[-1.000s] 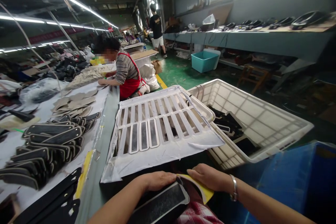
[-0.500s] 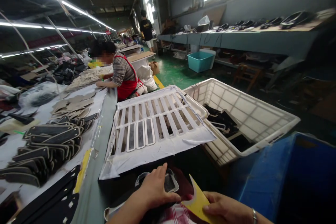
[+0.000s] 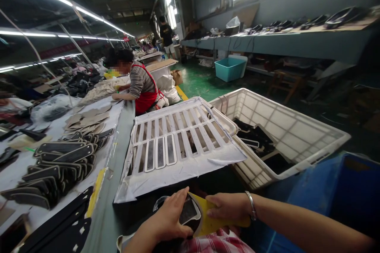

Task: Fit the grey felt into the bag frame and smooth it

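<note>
My right hand [image 3: 227,206] grips a flat yellow sheet [image 3: 205,226] with a curved edge, thumb on top. The sheet's front edge meets a dark panel with a white rim [image 3: 190,212] low in front of me. My left hand [image 3: 170,216] is curved over the panel's left side, its fingers together and thumb apart, holding it; part of the panel is hidden under the hand. Just ahead, a white slatted rack [image 3: 178,170] carries three dark strips with white borders [image 3: 160,152] lying side by side.
White plastic crate [image 3: 297,120] with dark pieces at right, beside a blue surface [image 3: 320,201]. At left, a long table [image 3: 114,148] bears stacked dark pieces [image 3: 63,162]. A person in a red apron [image 3: 145,91] bends over it. A turquoise bin [image 3: 230,69] stands farther back.
My right hand has moved left and up, bringing the yellow sheet from beside the panel to its right edge. My left hand stays over the panel. The view has shifted slightly.
</note>
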The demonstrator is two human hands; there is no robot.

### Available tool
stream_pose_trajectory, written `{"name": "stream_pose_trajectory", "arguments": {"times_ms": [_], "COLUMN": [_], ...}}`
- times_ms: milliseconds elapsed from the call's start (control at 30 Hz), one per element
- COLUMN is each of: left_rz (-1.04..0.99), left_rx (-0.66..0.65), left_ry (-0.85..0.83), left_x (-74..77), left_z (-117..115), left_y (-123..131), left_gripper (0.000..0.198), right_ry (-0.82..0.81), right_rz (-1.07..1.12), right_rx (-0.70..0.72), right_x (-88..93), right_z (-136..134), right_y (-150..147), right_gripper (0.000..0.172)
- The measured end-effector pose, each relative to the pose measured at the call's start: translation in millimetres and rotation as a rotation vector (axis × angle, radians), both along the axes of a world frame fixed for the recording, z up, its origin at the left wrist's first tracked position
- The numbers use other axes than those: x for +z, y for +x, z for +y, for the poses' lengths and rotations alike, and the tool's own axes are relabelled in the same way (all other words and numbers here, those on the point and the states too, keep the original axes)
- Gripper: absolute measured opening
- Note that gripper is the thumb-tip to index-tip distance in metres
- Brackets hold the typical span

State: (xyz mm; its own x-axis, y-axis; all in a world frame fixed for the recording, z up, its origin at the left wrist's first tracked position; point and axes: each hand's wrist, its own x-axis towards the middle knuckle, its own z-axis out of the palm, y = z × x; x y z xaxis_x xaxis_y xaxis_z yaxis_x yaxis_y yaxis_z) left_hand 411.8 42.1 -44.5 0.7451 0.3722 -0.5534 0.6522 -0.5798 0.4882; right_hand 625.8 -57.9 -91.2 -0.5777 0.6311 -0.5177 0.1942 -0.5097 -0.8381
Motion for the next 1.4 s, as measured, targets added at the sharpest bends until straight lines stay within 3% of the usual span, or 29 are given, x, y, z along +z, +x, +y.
{"name": "stream_pose_trajectory", "arguments": {"times_ms": [167, 267, 333, 433, 533, 700, 967, 1133, 1200, 1267, 1333, 1400], "left_rz": [-0.065, -0.120, -0.178, -0.199, -0.146, -0.074, -0.037, -0.074, -0.134, -0.245, -0.348, -0.397], "left_rx": [0.053, 0.074, 0.043, -0.120, -0.212, -0.027, -0.042, -0.037, -0.015, -0.027, -0.123, -0.305], "left_ry": [-0.109, -0.159, -0.183, -0.183, -0.127, -0.120, -0.012, -0.010, -0.041, -0.054, 0.005, 0.098], "left_x": [1.0, -0.2, 1.3, 6.0, 8.1, -3.6, -25.2, -26.6, -23.5, -20.6, -19.5, -20.3], "left_z": [12.1, 18.2, 20.3, 20.7, 20.9, 24.2, 15.2, 18.4, 22.1, 25.6, 28.5, 32.2], "left_y": [-8.9, -8.4, -1.6, 14.0, 21.6, 7.2, 2.7, 0.0, -3.0, -4.6, -2.1, 6.0], "left_gripper": [0.090, 0.086, 0.080, 0.078, 0.089, 0.112, 0.123, 0.119, 0.106, 0.075, 0.046, 0.036], "right_ry": [-0.095, -0.148, -0.149, -0.080, -0.081, -0.166, -0.120, -0.145, -0.155, -0.177, -0.219, -0.275], "right_rz": [0.119, 0.247, 0.399, 0.578, 0.662, 0.684, 0.644, 0.630, 0.652, 0.691, 0.717, 0.718], "right_rx": [-0.009, -0.118, -0.355, -0.819, -1.046, -0.961, -0.656, -0.628, -0.661, -0.730, -0.850, -0.985], "right_x": [-4.9, -13.8, -19.7, -28.3, -39.3, -55.4, -58.8, -59.1, -59.2, -60.8, -63.6, -65.9], "right_z": [-1.3, -5.1, -5.4, -2.6, -0.3, -0.2, 12.0, 15.5, 14.4, 11.4, 7.3, 3.1], "right_y": [16.8, 27.5, 28.9, 15.1, -15.9, -54.1, -37.0, -37.6, -41.2, -46.6, -53.3, -60.1], "right_gripper": [0.028, 0.038, 0.040, 0.038, 0.042, 0.050, 0.043, 0.048, 0.048, 0.044, 0.038, 0.033]}}
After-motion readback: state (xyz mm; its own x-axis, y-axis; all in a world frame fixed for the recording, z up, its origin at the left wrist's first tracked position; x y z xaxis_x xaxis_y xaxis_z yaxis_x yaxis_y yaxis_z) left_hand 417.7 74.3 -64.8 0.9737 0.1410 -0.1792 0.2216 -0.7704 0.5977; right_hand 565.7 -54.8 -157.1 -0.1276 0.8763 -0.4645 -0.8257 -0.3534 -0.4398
